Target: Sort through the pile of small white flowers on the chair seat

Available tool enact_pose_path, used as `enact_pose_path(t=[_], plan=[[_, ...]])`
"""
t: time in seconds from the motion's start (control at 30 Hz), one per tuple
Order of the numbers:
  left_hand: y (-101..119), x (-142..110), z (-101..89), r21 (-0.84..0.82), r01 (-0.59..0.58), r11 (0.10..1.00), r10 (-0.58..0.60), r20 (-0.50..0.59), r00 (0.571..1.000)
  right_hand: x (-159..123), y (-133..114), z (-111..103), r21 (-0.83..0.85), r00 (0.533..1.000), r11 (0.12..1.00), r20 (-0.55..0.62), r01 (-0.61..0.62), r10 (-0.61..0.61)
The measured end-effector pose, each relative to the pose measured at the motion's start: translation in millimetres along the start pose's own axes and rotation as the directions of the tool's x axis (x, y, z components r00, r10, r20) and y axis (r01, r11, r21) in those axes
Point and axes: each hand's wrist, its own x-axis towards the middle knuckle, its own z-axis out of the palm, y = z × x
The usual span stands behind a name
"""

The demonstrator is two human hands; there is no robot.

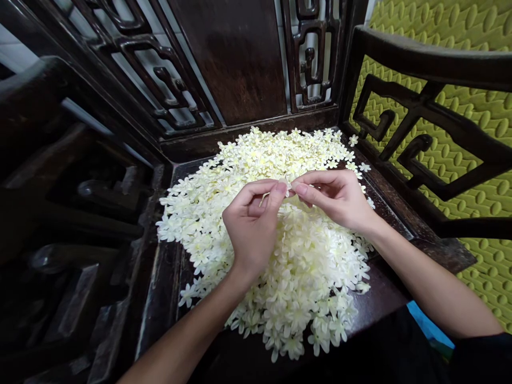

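Note:
My left hand (256,213) is closed in a pinch, thumb against fingers, above a wide heap of small white artificial-looking flowers (236,176). My right hand (332,194) meets it at the fingertips, also pinched. Between the two sets of fingertips shows one small white flower (287,186), partly hidden by the thumbs. A thin pale strand pokes out under my left index finger. Just below the hands, a denser bunch of the same flowers (304,277) spreads toward me, its near blossoms hanging over the seat's front edge.
The flowers lie on a dark wooden chair seat (384,293) with a carved back (232,58) and an openwork armrest (432,106) on the right. Another dark carved armrest (80,186) stands left. Beyond the right side lies a yellow-green textured mat (488,213). A few loose flowers sit near the right armrest.

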Motion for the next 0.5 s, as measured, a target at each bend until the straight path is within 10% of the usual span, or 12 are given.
enact_pose_path(t=[0.5], plan=[[1.9,-0.6,0.0,0.023,-0.045,0.999,0.045,-0.001,0.999,-0.4,-3.3,2.4,-0.014,1.0,1.0,-0.011,0.0,0.0]])
